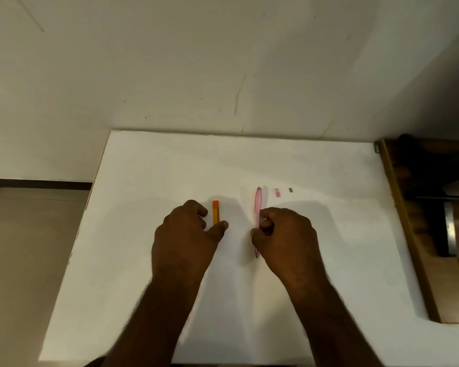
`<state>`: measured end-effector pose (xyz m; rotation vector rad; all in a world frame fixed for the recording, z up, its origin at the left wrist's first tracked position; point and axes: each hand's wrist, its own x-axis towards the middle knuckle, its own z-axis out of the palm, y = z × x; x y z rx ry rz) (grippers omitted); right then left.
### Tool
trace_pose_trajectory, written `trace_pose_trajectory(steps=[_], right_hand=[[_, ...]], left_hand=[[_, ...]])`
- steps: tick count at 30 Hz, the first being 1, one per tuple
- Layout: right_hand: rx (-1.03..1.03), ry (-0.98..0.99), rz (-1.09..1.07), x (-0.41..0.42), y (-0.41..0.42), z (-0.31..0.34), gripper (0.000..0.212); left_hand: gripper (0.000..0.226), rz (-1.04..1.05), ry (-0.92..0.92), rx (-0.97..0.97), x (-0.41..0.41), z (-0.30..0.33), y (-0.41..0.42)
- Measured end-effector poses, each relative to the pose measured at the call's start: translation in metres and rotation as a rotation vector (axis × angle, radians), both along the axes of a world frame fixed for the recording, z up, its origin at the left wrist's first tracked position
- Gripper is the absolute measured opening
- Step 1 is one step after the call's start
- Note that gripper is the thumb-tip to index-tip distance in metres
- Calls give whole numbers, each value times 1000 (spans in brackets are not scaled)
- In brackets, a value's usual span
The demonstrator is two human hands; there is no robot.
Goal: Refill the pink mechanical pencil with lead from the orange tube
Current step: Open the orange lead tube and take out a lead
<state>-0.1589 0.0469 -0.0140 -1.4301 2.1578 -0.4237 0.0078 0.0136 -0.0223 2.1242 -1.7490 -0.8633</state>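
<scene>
While right hand (286, 234) pinches pencil (258, 202), left hand (180, 239) by tube (216, 211), table (329, 168) centre.

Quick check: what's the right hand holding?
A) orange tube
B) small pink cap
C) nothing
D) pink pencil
D: the right hand pinches the pink pencil around its middle, while the orange tube and the small pink cap lie apart from it on the table.

The left hand (186, 234) sits palm down, fingers loosely curled, thumb out rightward. The right hand (286, 234) has its grip pinched on the pink pencil (258, 205).
</scene>
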Motion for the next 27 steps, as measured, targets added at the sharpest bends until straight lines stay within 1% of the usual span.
trace_pose_trajectory(steps=[3, 8, 11, 13, 15, 16, 19, 20, 23, 27], right_hand=[[8, 4, -9, 0, -2, 0, 28], [36, -66, -52, -5, -3, -2, 40], [2, -68, -80, -10, -5, -3, 33], [-136, -97, -154, -11, -10, -1, 22], [-291, -174, -225, -12, -16, 2, 11], [-328, -238, -240, -11, -18, 3, 7], [-275, -527, -261, -5, -24, 2, 2], [-252, -592, -261, -2, -24, 1, 3], [-251, -637, -255, 0, -25, -3, 3], [-281, -675, -301, 0, -26, -3, 7]], left_hand=[[43, -11, -38, -1, -9, -1, -6], [20, 23, -53, -20, -14, -2, -9], [15, 18, -34, -19, -15, 1, -12], [14, -12, 11, -47, -17, 5, -13], [14, -69, 61, -116, -21, 9, -11], [15, -103, 79, -152, -23, 11, -10], [17, -179, 112, -204, -29, 15, -6], [18, -195, 117, -209, -30, 16, -5], [18, -209, 126, -222, -30, 16, -6], [15, -214, 121, -201, -27, 17, -8]])
